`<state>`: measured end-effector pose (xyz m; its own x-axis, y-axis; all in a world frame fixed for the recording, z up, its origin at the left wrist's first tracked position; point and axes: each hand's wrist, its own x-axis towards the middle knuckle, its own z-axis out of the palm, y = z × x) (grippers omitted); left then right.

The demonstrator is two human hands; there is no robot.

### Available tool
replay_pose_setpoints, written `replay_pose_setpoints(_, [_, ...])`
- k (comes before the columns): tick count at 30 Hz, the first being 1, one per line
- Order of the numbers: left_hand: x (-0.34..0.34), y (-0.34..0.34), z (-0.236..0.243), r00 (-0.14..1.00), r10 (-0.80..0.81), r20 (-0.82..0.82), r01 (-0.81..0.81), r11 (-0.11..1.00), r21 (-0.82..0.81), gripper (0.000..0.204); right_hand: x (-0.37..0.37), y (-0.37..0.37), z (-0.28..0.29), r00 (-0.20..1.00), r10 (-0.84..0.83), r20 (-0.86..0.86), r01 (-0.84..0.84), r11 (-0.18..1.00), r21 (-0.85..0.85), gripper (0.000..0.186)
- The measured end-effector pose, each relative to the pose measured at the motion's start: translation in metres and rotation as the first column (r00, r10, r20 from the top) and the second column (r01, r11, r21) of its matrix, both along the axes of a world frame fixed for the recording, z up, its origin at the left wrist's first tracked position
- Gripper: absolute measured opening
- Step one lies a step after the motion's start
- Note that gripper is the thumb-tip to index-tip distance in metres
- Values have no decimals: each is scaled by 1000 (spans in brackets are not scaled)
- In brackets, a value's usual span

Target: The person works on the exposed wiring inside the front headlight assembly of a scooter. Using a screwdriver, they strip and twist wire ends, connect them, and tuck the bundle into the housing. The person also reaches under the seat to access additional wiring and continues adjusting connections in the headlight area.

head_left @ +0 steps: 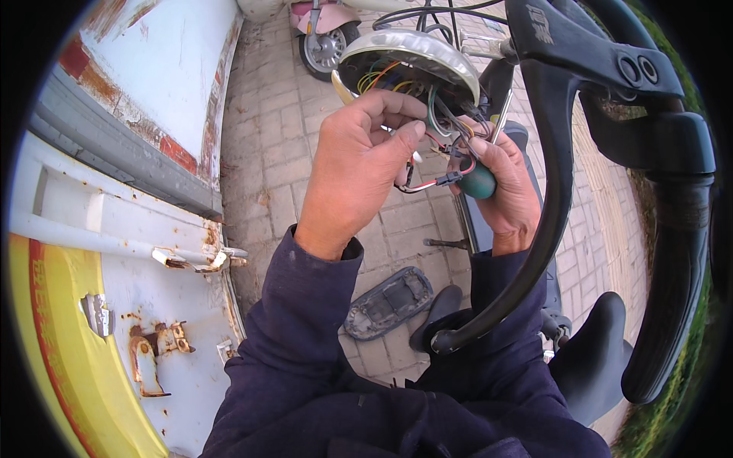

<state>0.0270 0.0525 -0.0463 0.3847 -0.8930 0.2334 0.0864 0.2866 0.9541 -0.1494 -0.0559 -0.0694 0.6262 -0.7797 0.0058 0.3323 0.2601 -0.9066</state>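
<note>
A round headlight housing (416, 49) with a silvery rim is open in front of me, and thin coloured wires (388, 75) spill from it. My left hand (355, 164) is closed at its near edge, thumb and fingers bent together; what they pinch is hidden. Below its fingertips hangs a red, white and black lead with a small black plug connector (449, 179). My right hand (504, 183) is closed round a rounded green handle (478, 182), which looks like a screwdriver's. Its thumb also presses on several wires beside the housing.
A black brake lever (553, 153) and handlebar grip (668, 282) curve down on my right. A rusty white metal panel (175, 305) stands on the left. On the paving lie a dark oblong plastic piece (388, 303) and, behind, a pink scooter (328, 27).
</note>
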Motion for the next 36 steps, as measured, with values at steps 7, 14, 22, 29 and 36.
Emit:
replay_pose_setpoints(7, [-12,-4,-7,947,174,269,-166,985,-55,19,5,5,2,998,-25,66,26,999,-20,18])
replay_pose_setpoints(14, [-7,-2,-4,991,27,128,-30,999,20,28,4,7,5,1000,-20,-11,19,996,-84,15])
replay_pose_setpoints(22, [-10,-5,-1,997,26,79,-28,999,26,35,4,8,6,1000,-3,-29,-2,987,-161,17])
replay_pose_setpoints(29, [-10,-3,0,986,-26,166,16,998,61,32,6,8,7,999,11,-41,-18,984,-176,16])
replay_pose_setpoints(36, [-9,-2,1,984,-60,166,56,998,29,33,6,8,7,999,-26,-26,21,984,-177,15])
